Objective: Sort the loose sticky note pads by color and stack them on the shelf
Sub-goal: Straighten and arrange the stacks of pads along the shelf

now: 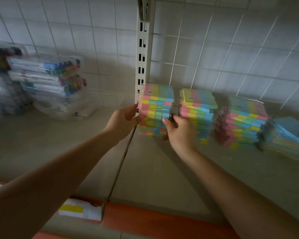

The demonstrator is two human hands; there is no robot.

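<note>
A tall stack of wrapped multicolour sticky note pads (156,107) stands on the grey shelf (145,169) by the slotted upright. My left hand (125,118) presses against the stack's left side with fingers fairly straight. My right hand (179,130) holds its right front corner, thumb on the front face and fingers curled behind. To the right stand a second multicolour stack (197,111), a third leaning stack (242,123), and a low pile of mostly blue pads (286,137).
Boxes of coloured markers in clear wrap (57,83) are piled at the back left. The slotted metal upright (141,54) and a wire grid back the shelf. An orange front rail (154,219) with a price label (79,210) runs below.
</note>
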